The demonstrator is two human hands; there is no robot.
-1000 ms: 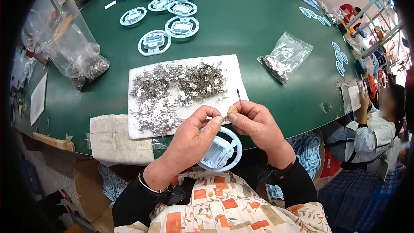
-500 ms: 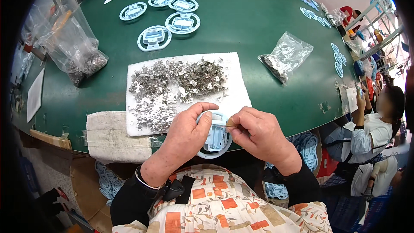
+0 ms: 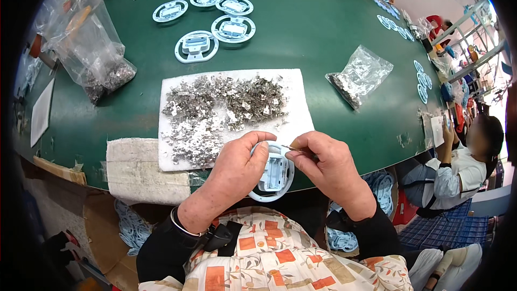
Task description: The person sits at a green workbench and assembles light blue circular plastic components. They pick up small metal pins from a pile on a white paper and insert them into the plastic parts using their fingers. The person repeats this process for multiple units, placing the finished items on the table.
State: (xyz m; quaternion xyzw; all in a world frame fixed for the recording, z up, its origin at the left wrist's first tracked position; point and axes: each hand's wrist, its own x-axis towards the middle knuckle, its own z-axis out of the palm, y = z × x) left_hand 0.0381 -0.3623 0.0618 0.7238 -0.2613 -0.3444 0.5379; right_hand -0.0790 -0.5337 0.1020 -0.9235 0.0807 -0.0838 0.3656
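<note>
A light blue plastic steering-wheel-shaped part (image 3: 276, 175) is tilted up at the table's near edge, its recessed centre showing. My left hand (image 3: 229, 167) grips its left rim between thumb and fingers. At its upper right, my right hand (image 3: 334, 167) is closed in a pinch on something thin and small, too hidden to name. Just beyond my hands, a heap of small shiny metal clips or plates (image 3: 194, 129) covers much of a white foam sheet (image 3: 295, 97).
Several matching blue parts (image 3: 231, 28) lie farther back on the green table (image 3: 285, 38). Clear bags of metal pieces (image 3: 110, 73) stand left and lie right (image 3: 361, 78). A whitish pad (image 3: 145, 167) sits at the near edge. Cartons (image 3: 102, 232) hold blue parts below. Co-workers sit right.
My right fingers have shifted slightly up along the blue part, and the thin metal-looking piece seen at their tips is now mostly hidden. My left hand keeps its grip. The view has shifted slightly.
</note>
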